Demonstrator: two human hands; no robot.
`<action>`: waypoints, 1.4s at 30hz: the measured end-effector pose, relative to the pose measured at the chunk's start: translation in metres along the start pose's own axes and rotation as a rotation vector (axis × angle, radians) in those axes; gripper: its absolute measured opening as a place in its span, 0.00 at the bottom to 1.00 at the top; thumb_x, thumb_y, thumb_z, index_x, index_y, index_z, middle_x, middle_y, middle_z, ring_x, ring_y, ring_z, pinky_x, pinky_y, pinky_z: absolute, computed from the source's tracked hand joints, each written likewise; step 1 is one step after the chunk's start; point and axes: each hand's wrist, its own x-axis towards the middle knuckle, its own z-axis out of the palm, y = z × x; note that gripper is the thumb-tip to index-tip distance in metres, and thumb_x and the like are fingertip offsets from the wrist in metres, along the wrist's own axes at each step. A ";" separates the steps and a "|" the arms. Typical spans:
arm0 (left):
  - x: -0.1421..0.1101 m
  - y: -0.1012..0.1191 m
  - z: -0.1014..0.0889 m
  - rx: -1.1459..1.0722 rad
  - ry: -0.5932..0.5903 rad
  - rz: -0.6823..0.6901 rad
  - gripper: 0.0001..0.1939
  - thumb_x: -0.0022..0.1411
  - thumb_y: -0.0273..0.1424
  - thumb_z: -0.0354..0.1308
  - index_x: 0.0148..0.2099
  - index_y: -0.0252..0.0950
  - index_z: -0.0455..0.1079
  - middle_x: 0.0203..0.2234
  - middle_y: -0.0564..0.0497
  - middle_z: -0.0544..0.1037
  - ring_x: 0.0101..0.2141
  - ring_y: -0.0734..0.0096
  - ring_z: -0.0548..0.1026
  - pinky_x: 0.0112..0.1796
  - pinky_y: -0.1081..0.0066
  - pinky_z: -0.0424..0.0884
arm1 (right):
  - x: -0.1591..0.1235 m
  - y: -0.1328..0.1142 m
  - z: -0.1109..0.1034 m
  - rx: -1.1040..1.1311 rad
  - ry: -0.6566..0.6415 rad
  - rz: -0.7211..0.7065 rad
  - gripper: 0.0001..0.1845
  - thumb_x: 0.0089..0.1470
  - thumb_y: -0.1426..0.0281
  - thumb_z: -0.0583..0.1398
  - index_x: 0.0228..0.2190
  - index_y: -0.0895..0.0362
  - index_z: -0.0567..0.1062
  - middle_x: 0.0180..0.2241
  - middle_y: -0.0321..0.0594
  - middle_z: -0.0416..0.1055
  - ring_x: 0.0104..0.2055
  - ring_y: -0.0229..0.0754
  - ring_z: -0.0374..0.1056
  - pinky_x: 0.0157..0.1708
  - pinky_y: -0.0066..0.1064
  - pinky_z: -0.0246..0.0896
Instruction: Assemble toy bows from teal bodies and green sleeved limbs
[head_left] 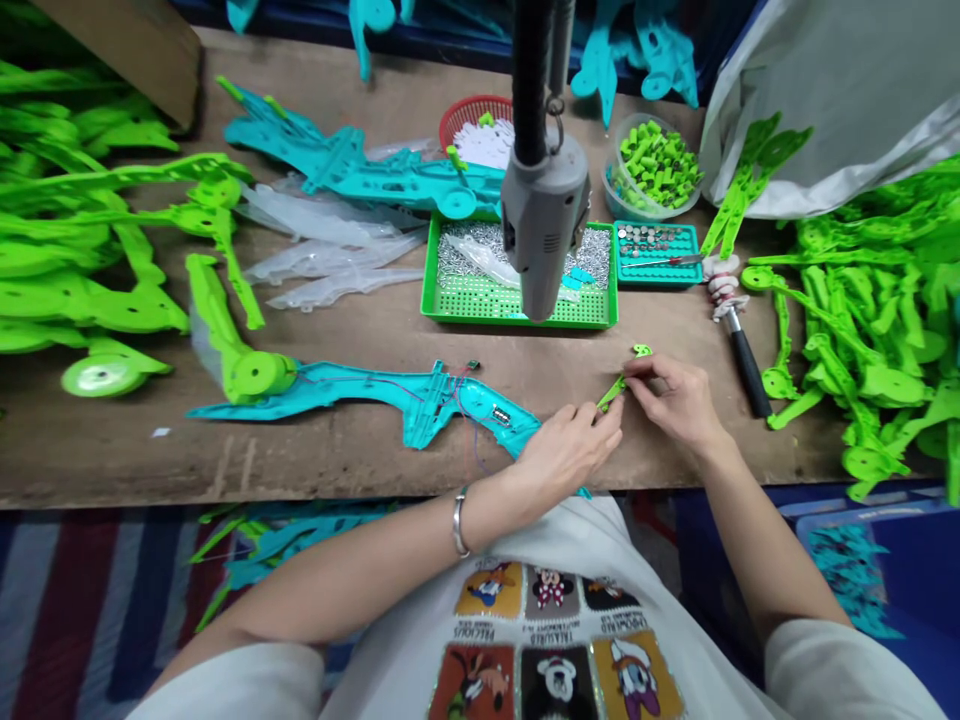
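Pinched lime-green plastic strip (pixel 613 392) in right hand (pixel 679 398), nearside of screw tray (pixel 459 318); touched it with left hand (pixel 568 442), couldn't confirm pinch. Probably was positioning; next called for steady alignment.

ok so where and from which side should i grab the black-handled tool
Likely best by the black grip, coming from the near left with the right hand: the grip is its near end, the wrapped end lies farther off, and green parts crowd its right.
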 end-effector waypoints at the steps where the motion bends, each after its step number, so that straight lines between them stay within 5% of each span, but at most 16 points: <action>1: 0.001 0.000 0.000 -0.002 -0.001 0.004 0.15 0.73 0.25 0.48 0.55 0.37 0.71 0.67 0.45 0.64 0.43 0.63 0.72 0.37 0.64 0.69 | 0.000 0.000 0.001 0.006 0.014 0.005 0.07 0.58 0.74 0.62 0.39 0.54 0.78 0.36 0.37 0.82 0.35 0.40 0.79 0.40 0.32 0.75; 12: 0.002 -0.004 -0.004 -0.055 0.008 -0.007 0.13 0.73 0.23 0.47 0.53 0.34 0.70 0.64 0.41 0.69 0.46 0.63 0.73 0.42 0.65 0.71 | -0.005 0.001 -0.002 -0.046 0.022 -0.003 0.09 0.62 0.73 0.61 0.41 0.51 0.80 0.40 0.39 0.82 0.43 0.45 0.79 0.46 0.39 0.75; 36: -0.001 -0.010 0.002 -0.133 0.053 -0.009 0.10 0.74 0.24 0.46 0.50 0.34 0.68 0.64 0.39 0.69 0.48 0.63 0.73 0.44 0.64 0.69 | -0.008 0.000 0.015 -0.089 0.194 0.016 0.05 0.60 0.72 0.62 0.37 0.51 0.77 0.37 0.40 0.81 0.39 0.45 0.78 0.40 0.40 0.76; 42: -0.001 -0.012 0.003 -0.137 0.048 -0.006 0.10 0.74 0.24 0.45 0.49 0.35 0.67 0.64 0.40 0.69 0.47 0.62 0.73 0.44 0.64 0.70 | -0.017 0.002 0.020 -0.187 0.118 -0.118 0.12 0.59 0.76 0.59 0.43 0.51 0.76 0.39 0.43 0.81 0.42 0.47 0.78 0.43 0.40 0.75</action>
